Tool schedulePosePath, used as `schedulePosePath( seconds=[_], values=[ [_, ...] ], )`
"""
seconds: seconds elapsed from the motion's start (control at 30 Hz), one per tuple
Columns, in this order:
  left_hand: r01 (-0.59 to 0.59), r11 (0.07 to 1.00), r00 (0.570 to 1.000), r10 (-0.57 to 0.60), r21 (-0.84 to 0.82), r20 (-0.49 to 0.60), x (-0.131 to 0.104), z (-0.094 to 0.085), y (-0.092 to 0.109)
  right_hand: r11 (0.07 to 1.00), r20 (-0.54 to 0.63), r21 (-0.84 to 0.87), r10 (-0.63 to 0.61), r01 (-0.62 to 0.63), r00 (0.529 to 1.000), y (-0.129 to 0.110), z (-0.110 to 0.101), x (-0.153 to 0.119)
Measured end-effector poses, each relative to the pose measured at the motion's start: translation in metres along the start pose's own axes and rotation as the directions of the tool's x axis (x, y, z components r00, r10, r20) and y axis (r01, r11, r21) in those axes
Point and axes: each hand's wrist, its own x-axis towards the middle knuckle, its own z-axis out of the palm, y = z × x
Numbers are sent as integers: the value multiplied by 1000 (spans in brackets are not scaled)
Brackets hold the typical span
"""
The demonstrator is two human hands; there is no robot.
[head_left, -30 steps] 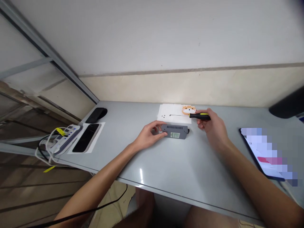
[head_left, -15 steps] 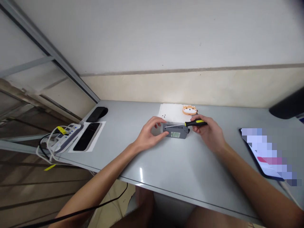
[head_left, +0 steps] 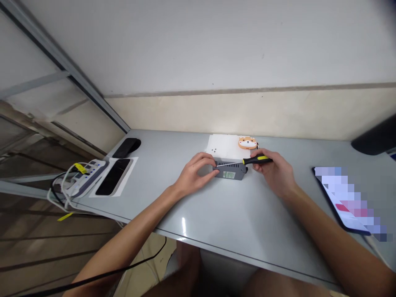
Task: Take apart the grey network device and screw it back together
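Note:
A grey box (head_left: 233,170) with a row of slots and a pale green label lies on the grey table. My left hand (head_left: 195,174) grips its left end between thumb and fingers. In my right hand (head_left: 274,170) is a black and yellow screwdriver (head_left: 258,159), its shaft pointing left across the slots. The screwdriver's tip is at the box's left end, close to my left fingertips. Behind the box lies a white sheet (head_left: 224,144) bearing several tiny dark bits and an orange and white animal-faced case (head_left: 247,142).
On the left are a black phone (head_left: 114,177) on white paper, a power strip (head_left: 89,177) with cables and a black object (head_left: 126,147). A lit tablet (head_left: 343,202) lies at right, with a dark cylinder (head_left: 374,136) behind it.
My left fingers have closed in slightly around the box's left end. My right hand and the screwdriver have shifted slightly to the right.

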Motion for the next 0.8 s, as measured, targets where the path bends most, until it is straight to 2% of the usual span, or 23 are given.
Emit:
schedulePosePath(
  seconds=[0.27, 0.4, 0.53, 0.8],
  values=[
    [-150, 964, 985, 129, 218, 111, -1, -8, -1, 998, -78, 57, -1, 5, 997, 4, -1, 5],
    [-155, 965, 985, 134, 211, 110, -1, -7, -2, 992, -87, -114, 38, -47, 996, 13, 5, 8],
    [-132, 976, 988, 115, 174, 105, -1, -6, -3, 941, -14, -338, -8, 3, 1000, 19, 10, 8],
    [-91, 986, 994, 82, 138, 70, -6, -8, -9, 899, 95, -432, -34, 72, 995, 24, 8, 8]
  ],
)
